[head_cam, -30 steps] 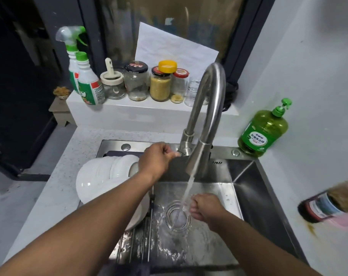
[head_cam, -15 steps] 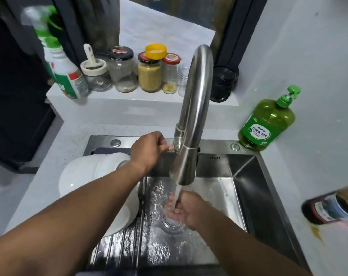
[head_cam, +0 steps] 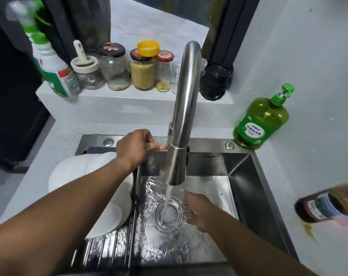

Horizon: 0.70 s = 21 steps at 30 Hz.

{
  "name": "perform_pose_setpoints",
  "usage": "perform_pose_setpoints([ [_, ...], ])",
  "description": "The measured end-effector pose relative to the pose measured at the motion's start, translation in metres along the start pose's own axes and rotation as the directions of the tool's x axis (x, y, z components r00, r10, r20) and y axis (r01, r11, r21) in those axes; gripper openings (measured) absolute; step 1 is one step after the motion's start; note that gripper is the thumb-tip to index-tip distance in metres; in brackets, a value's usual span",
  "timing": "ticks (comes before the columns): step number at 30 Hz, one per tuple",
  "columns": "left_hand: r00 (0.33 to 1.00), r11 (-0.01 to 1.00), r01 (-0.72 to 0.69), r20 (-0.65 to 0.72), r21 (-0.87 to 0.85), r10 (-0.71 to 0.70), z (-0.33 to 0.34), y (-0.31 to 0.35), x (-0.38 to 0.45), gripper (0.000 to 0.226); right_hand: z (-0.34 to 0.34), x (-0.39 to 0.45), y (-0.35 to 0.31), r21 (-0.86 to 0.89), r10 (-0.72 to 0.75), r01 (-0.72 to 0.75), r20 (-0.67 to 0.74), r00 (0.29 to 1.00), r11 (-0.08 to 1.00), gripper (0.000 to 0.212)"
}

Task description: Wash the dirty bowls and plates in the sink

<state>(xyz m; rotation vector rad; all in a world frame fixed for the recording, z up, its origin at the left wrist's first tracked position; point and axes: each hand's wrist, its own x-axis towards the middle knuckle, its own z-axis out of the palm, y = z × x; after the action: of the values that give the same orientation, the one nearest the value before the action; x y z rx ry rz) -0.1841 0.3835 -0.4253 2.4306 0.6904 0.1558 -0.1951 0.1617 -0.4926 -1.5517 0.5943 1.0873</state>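
Observation:
White bowls and plates (head_cam: 73, 174) are stacked at the left of the steel sink (head_cam: 240, 176), on a roll-up rack; my left forearm hides part of them. My left hand (head_cam: 135, 148) pinches the small tap lever (head_cam: 165, 147) at the base of the tall steel faucet (head_cam: 186, 108). Water runs from the spout into the drain (head_cam: 169, 214). My right hand (head_cam: 197, 211) is low in the basin, just right of the stream, wet, fingers spread and holding nothing.
A green dish soap bottle (head_cam: 262, 120) stands on the counter at the sink's back right corner. Several jars (head_cam: 142, 70) and a spray bottle (head_cam: 53, 64) line the ledge behind. A dark brown bottle (head_cam: 328, 206) lies at the right.
My right hand has slid out from under the water to the right of the stream and spread its fingers. The left hand stays on the tap lever. The view dropped closer.

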Motion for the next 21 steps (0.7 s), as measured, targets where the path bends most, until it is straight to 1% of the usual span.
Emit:
perform_pose_setpoints([
  [1, 1.0, 1.0, 0.002, 0.0, -0.008, -0.002, 0.001, -0.001, 0.0, 0.03, -0.002, 0.0, -0.001, 0.041, 0.019, -0.022, 0.07, 0.997, 0.999, 0.054],
  [2, 1.0, 1.0, 0.008, 0.003, -0.018, -0.008, 0.001, -0.002, 0.0, 0.031, -0.001, 0.0, -0.002, 0.065, 0.035, -0.041, 0.096, 0.995, 0.997, 0.056],
  [3, 1.0, 1.0, 0.013, 0.004, -0.027, -0.013, 0.002, -0.003, 0.0, 0.033, -0.001, 0.0, -0.003, 0.074, 0.034, -0.043, 0.115, 0.993, 0.996, 0.055],
  [4, 1.0, 0.999, 0.021, 0.008, -0.031, -0.021, 0.002, -0.004, 0.0, 0.034, -0.002, 0.001, -0.002, 0.069, 0.016, -0.023, 0.099, 0.995, 0.997, 0.052],
  [6, 1.0, 0.999, 0.027, 0.012, -0.027, -0.027, 0.002, -0.005, 0.001, 0.034, -0.005, 0.005, -0.004, 0.05, -0.063, 0.062, 0.004, 0.998, 0.997, 0.031],
  [7, 1.0, 0.999, 0.028, 0.013, -0.023, -0.028, 0.001, -0.005, 0.002, 0.034, -0.011, 0.009, -0.004, 0.009, -0.083, 0.083, -0.055, 0.995, 0.996, 0.024],
  [9, 0.999, 0.999, 0.034, 0.014, -0.024, -0.034, 0.001, -0.006, 0.003, 0.035, -0.023, 0.013, -0.006, -0.052, -0.098, 0.091, -0.14, 0.985, 0.994, 0.023],
  [10, 0.999, 0.999, 0.039, 0.011, -0.03, -0.038, 0.002, -0.007, 0.004, 0.036, -0.029, 0.011, -0.008, -0.054, -0.103, 0.096, -0.159, 0.982, 0.994, 0.023],
  [14, 0.997, 0.998, 0.059, -0.04, -0.02, -0.06, -0.001, -0.005, 0.012, 0.036, -0.039, 0.005, -0.011, -0.073, -0.111, 0.101, -0.14, 0.984, 0.992, 0.022],
  [16, 0.997, 0.997, 0.07, -0.024, 0.01, -0.07, -0.006, -0.002, 0.016, 0.032, -0.04, 0.006, -0.01, -0.114, -0.121, 0.107, -0.127, 0.984, 0.988, 0.021],
  [18, 0.999, 0.998, 0.05, 0.002, 0.042, -0.05, -0.008, -0.002, 0.019, 0.03, -0.037, 0.007, -0.01, -0.116, -0.137, 0.125, -0.102, 0.985, 0.985, 0.022],
  [21, 0.999, 0.998, 0.031, 0.023, 0.047, -0.032, -0.009, -0.003, 0.018, 0.038, -0.027, 0.0, -0.017, -0.073, -0.16, 0.154, -0.069, 0.985, 0.985, 0.023],
])
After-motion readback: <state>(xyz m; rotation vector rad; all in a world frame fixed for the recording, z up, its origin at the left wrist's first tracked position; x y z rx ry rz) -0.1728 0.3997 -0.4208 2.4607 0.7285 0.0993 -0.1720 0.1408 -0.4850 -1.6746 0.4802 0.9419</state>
